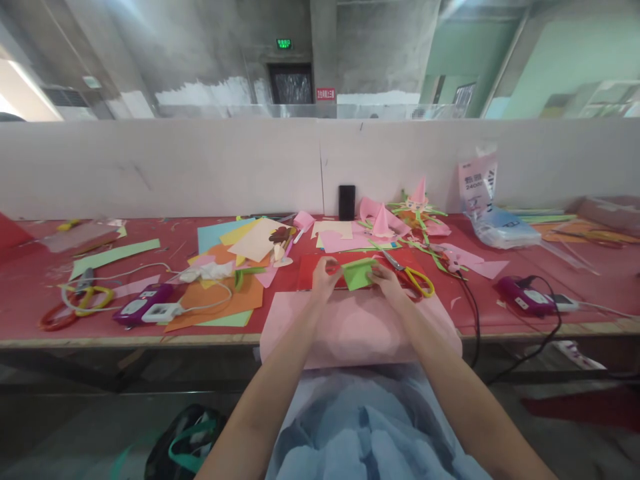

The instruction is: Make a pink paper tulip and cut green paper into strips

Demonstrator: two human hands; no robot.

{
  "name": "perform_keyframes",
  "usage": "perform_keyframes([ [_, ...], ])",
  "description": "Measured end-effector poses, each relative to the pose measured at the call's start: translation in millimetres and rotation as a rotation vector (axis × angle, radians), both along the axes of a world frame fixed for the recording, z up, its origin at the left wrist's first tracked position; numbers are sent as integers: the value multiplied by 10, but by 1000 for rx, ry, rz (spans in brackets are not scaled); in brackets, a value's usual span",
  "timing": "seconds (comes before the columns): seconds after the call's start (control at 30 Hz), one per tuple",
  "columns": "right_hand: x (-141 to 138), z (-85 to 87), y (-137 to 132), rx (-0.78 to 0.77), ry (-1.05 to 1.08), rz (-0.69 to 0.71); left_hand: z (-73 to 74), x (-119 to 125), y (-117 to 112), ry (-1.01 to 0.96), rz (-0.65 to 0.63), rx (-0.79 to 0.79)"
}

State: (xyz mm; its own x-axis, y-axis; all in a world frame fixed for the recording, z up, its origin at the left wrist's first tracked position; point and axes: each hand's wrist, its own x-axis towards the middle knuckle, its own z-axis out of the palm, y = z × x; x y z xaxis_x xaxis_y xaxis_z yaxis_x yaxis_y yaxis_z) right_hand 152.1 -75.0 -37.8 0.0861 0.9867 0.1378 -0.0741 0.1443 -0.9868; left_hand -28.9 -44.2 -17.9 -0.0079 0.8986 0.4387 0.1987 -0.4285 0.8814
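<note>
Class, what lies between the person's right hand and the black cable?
Yellow-handled metal scissors, in the head view; the right hand pinches green folded paper.

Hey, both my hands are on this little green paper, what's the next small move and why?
Probably lay the green paper flat on the red sheet and press its edge down with the right hand while the left hand pins the other end. Both hands pinch it at opposite ends over that sheet, and it looks folded but not flat.
</note>
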Motion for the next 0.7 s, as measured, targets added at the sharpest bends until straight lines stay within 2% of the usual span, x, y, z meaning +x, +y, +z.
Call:
perform_keyframes([
  [0.1, -16, 11, -6, -13, 61, 73, -35, 6, 32, -26, -24, -107],
  [0.23, -17, -23, -2, 2, 27, 165, -42, 15, 17, 65, -142, -141],
  [0.37, -19, -56, 7, 11, -75, 192, -36, 4, 13, 146, -66, -201],
  [0.5, -57, -9, 13, 38, -78, 220, -52, -13, 50, 80, -128, -240],
  [0.6, -38, 55, -97, 40, -115, 161, -51, -13, 47, -9, -173, -285],
  [0.7, 85, 75, -389, 80, -135, 41, -34, -2, 4, -5, -255, -338],
])
